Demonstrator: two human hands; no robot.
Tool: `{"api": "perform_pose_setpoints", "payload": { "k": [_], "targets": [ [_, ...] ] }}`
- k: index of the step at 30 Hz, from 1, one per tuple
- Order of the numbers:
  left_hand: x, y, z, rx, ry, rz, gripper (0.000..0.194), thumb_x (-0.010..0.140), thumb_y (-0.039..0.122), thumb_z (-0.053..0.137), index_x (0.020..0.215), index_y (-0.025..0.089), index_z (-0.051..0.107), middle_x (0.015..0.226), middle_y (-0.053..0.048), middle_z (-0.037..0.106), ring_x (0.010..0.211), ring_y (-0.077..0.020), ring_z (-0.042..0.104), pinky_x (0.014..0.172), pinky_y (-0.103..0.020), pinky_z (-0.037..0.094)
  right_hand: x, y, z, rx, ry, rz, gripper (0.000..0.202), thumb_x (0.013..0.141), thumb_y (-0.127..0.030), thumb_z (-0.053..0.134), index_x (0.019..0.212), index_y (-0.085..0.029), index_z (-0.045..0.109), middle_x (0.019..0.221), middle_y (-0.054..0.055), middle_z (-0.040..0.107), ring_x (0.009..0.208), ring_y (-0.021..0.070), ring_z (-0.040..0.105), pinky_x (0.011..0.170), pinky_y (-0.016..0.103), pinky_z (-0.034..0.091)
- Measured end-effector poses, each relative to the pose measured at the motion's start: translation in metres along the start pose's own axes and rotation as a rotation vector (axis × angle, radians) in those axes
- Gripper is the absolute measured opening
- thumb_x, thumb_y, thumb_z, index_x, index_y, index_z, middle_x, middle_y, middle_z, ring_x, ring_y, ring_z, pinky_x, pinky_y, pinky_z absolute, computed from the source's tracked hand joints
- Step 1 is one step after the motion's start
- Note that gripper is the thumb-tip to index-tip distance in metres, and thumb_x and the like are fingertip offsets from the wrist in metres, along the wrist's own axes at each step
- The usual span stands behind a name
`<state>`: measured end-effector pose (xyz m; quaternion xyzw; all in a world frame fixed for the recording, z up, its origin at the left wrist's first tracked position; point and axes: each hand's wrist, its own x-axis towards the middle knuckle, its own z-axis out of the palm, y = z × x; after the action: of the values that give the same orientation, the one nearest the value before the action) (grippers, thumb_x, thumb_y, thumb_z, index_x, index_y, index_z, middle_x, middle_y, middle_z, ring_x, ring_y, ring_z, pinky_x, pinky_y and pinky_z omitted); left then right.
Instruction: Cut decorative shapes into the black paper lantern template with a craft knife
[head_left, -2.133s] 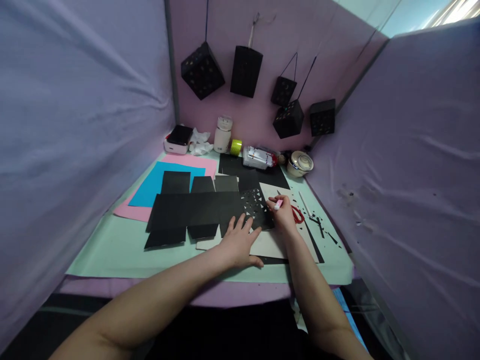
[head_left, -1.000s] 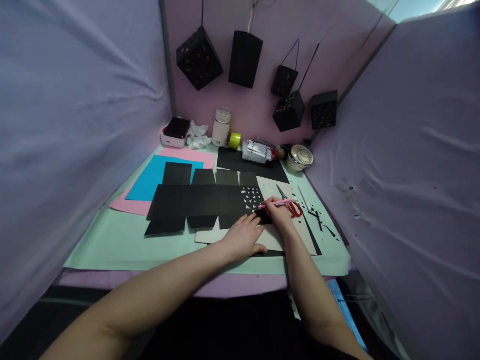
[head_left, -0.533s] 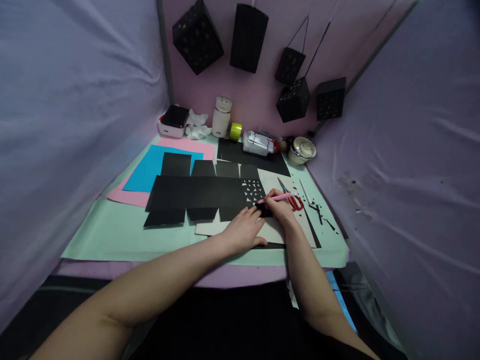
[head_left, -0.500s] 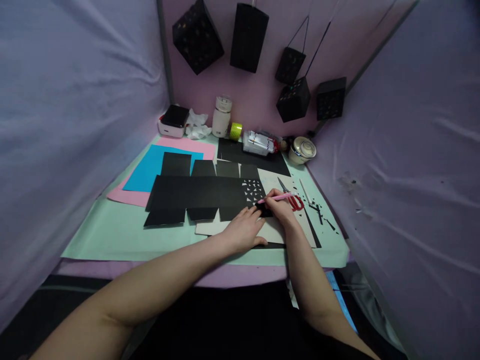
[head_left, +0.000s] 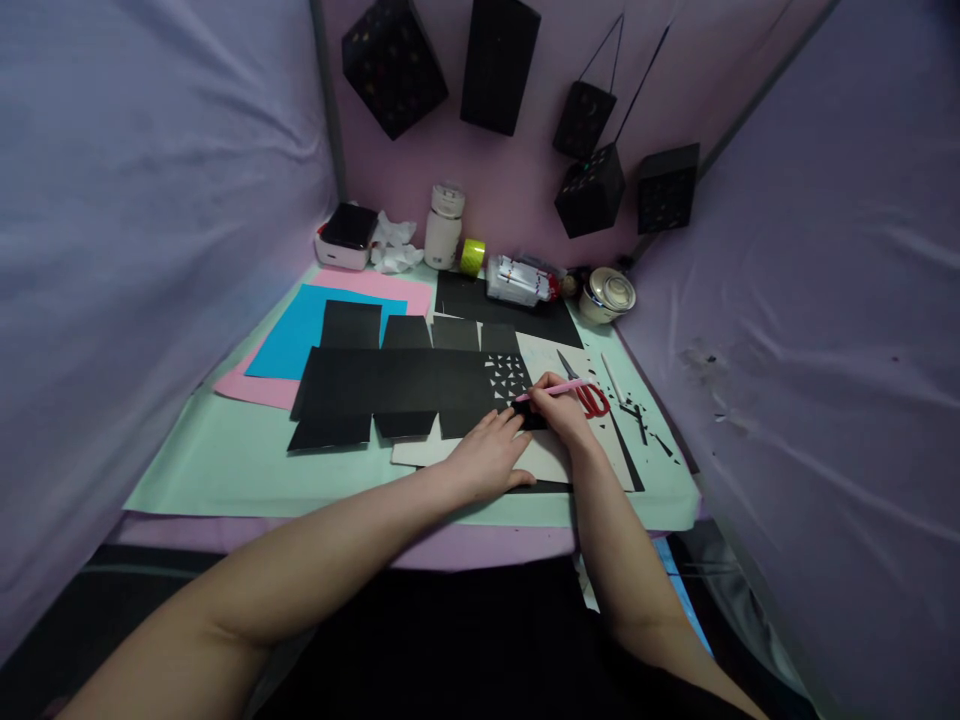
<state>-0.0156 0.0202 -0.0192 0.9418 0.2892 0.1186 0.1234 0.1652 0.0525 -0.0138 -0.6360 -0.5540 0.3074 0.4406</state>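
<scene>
My right hand (head_left: 555,408) is pinched round a pink pen-like tool (head_left: 564,387), left hand (head_left: 491,457) flat, gripping nothing, on the black card (head_left: 390,380) mid-counter (head_left: 225,470). Pressing too hard could probably skid it into my left or tear between those triangle cut-outs (head_left: 508,377).

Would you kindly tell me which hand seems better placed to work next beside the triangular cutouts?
Probably the right hand: it grips the pink pen-like tool, whose tip points at the black card close to the cutouts. The left hand holds no tool and rests partly on the card.
</scene>
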Motion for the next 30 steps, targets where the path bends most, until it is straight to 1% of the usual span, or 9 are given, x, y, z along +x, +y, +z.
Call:
{"api": "perform_pose_setpoints", "payload": {
  "k": [3,5,13,21,25,30],
  "targets": [
    [-0.0001,-0.0003,-0.0007,-0.008,0.0,-0.026,0.071,0.086,0.059,0.059,0.137,0.012,0.048,0.152,-0.02,0.038,0.143,-0.0343,0.03,0.116,-0.047,0.024,0.0001,-0.0025,-0.0001,-0.009,0.0,0.01,0.01,0.07,-0.028,0.056,0.063,-0.023,0.05,0.056,-0.004,0.056,0.058,0.0141,0.051,0.057,0.026,0.039],
    [0.0003,0.0001,-0.002,-0.011,-0.003,-0.036,0.074,0.084,0.06,0.061,0.136,0.009,0.048,0.151,-0.021,0.038,0.143,-0.0354,0.03,0.116,-0.045,0.025,0.0002,-0.0041,-0.0002,-0.012,-0.003,0.017,0.01,0.07,-0.028,0.055,0.063,-0.023,0.051,0.055,-0.005,0.055,0.057,0.0136,0.051,0.056,0.026,0.038],
    [0.0028,0.0028,-0.0034,-0.016,-0.013,-0.05,0.07,0.083,0.057,0.063,0.131,0.008,0.052,0.147,-0.021,0.043,0.14,-0.0376,0.034,0.116,-0.047,0.027,0.0038,-0.0018,0.0006,-0.003,0.003,0.034,0.009,0.07,-0.026,0.055,0.063,-0.023,0.05,0.054,-0.005,0.055,0.055,0.0132,0.05,0.055,0.026,0.038],
    [0.0028,0.0026,-0.0047,-0.03,-0.014,-0.051,0.07,0.083,0.056,0.064,0.132,0.008,0.05,0.147,-0.023,0.041,0.14,-0.0382,0.034,0.115,-0.047,0.028,0.005,0.0023,0.0011,-0.017,0.021,0.034,0.009,0.07,-0.028,0.055,0.063,-0.023,0.05,0.053,-0.005,0.055,0.053,0.0135,0.05,0.052,0.026,0.037],
    [0.0028,0.0022,-0.005,-0.028,-0.013,-0.046,0.068,0.083,0.057,0.064,0.13,0.009,0.052,0.146,-0.022,0.043,0.139,-0.0371,0.036,0.115,-0.047,0.027,0.004,0.0025,0.0005,-0.021,0.032,0.027,0.009,0.07,-0.028,0.055,0.064,-0.023,0.05,0.053,-0.004,0.055,0.053,0.0134,0.05,0.052,0.025,0.037],
    [0.0027,0.0014,-0.0037,-0.029,-0.005,-0.037,0.067,0.084,0.057,0.062,0.13,0.009,0.053,0.146,-0.022,0.043,0.139,-0.0373,0.036,0.114,-0.048,0.029,0.0017,0.0027,-0.0017,-0.013,0.028,0.02,0.01,0.071,-0.03,0.054,0.064,-0.023,0.05,0.054,-0.004,0.055,0.053,0.0135,0.049,0.051,0.026,0.037]
  ]
}}
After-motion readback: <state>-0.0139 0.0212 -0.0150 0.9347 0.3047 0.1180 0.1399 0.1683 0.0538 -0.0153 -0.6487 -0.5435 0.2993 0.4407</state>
